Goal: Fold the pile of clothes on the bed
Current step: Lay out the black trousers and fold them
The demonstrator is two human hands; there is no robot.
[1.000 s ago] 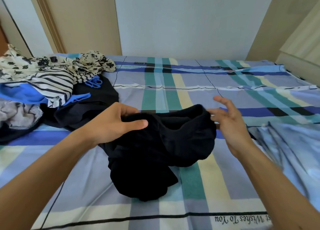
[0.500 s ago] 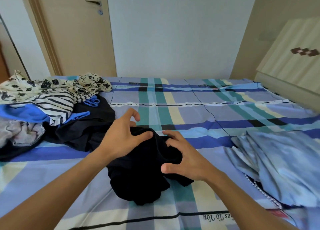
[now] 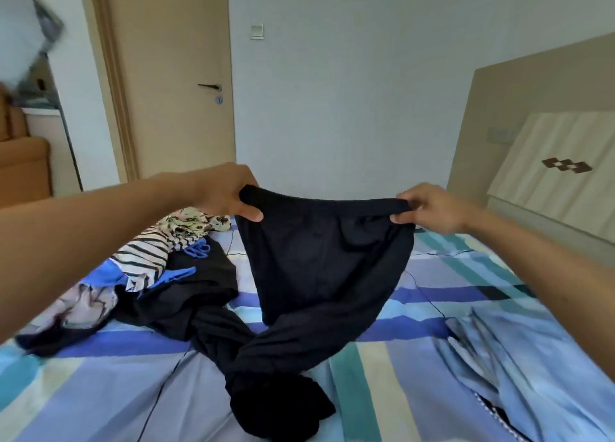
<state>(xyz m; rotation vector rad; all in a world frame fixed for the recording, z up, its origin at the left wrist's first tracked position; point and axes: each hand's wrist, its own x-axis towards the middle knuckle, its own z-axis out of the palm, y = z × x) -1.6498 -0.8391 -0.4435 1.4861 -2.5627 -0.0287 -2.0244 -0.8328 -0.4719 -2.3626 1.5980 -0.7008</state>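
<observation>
A black garment point(image 3: 319, 268) hangs stretched in the air over the bed, its top band pulled taut between my hands. My left hand point(image 3: 229, 192) pinches the band's left end and my right hand point(image 3: 429, 208) pinches its right end. The garment's lower part trails down and lies bunched on the striped bedsheet point(image 3: 376, 385). At the left of the bed lies the pile of unfolded clothes point(image 3: 146, 265): a striped top, a floral piece, blue items and dark fabric.
A light blue garment point(image 3: 519, 368) lies spread on the bed at the right. The headboard point(image 3: 549, 162) stands at the right, and a closed door point(image 3: 179, 85) is behind the bed at the left.
Both hands have lifted the black garment from a crumpled heap on the bed and drawn its top edge apart. The view has tilted upward.
</observation>
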